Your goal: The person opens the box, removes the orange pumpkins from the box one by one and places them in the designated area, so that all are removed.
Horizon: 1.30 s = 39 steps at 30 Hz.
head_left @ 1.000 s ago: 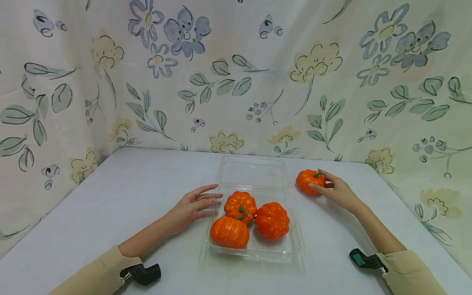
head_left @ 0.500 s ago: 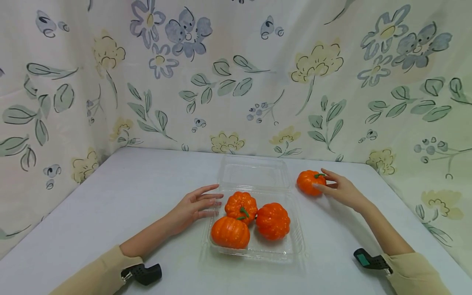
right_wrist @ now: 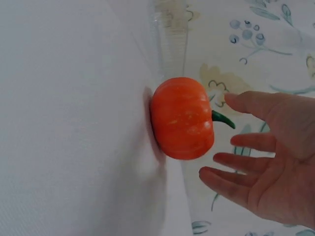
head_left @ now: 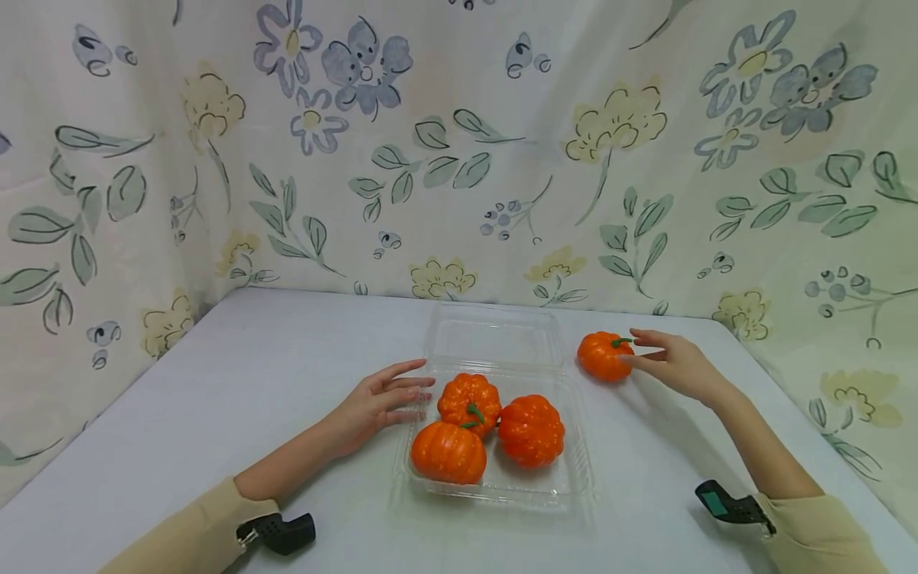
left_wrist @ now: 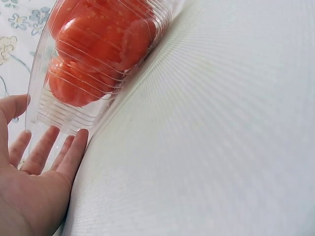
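A clear plastic clamshell box point(head_left: 531, 494) lies with its lid point(head_left: 495, 335) folded back on the white table. Inside sit a pumpkin point(head_left: 469, 402) at the back, another pumpkin point(head_left: 448, 453) at front left and a third pumpkin point(head_left: 531, 430) at right. My left hand point(head_left: 366, 410) has its fingers spread, fingertips right at the box's left wall point(left_wrist: 64, 115). Beyond the box at right, a small orange pumpkin point(right_wrist: 182, 118) with a green stem rests on the table. My right hand point(right_wrist: 266, 152) is beside it, fingers apart from it and holding nothing.
The white table point(head_left: 251, 375) meets a floral curtain point(head_left: 459, 143) at the back and on both sides. A black device is strapped at each sleeve cuff, the left device point(head_left: 280, 532) and the right device point(head_left: 731, 504).
My right hand has let go of the pumpkin at the back right and drawn away to the right, its fingers parting. That pumpkin stays put. The left hand has not moved.
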Motion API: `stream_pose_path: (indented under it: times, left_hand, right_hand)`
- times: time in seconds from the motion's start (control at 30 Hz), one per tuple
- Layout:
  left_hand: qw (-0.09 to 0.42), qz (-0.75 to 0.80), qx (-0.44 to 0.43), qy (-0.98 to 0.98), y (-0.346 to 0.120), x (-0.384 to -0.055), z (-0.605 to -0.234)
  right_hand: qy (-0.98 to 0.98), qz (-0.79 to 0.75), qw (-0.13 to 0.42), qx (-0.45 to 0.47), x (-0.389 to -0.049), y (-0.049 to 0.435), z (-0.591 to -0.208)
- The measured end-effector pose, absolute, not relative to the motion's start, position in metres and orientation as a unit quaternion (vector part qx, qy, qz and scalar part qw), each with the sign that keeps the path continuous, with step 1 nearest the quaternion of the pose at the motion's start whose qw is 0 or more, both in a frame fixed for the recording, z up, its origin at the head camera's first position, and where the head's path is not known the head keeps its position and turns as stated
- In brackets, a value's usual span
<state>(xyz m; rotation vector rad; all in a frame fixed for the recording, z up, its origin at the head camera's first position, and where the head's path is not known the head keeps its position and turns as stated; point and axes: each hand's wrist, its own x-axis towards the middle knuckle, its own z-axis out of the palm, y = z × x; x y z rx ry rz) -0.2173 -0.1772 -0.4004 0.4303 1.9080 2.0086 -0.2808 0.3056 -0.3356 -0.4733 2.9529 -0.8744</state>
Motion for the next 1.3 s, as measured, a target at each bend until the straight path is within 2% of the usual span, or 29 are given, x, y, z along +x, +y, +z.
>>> stream_pose_path:
  times: [0.67,1.3]
  left_hand:
    - [0.164,0.705,0.146,0.675,-0.178,-0.218,-0.402]
    - [0.166,0.704,0.15,0.674,-0.178,-0.22,-0.404]
  right_hand:
    - [0.951,-0.256,-0.013,-0.173,-0.255,0.282,-0.3]
    - [0.934,-0.295,-0.024,-0.203,-0.225,0.244,-0.286]
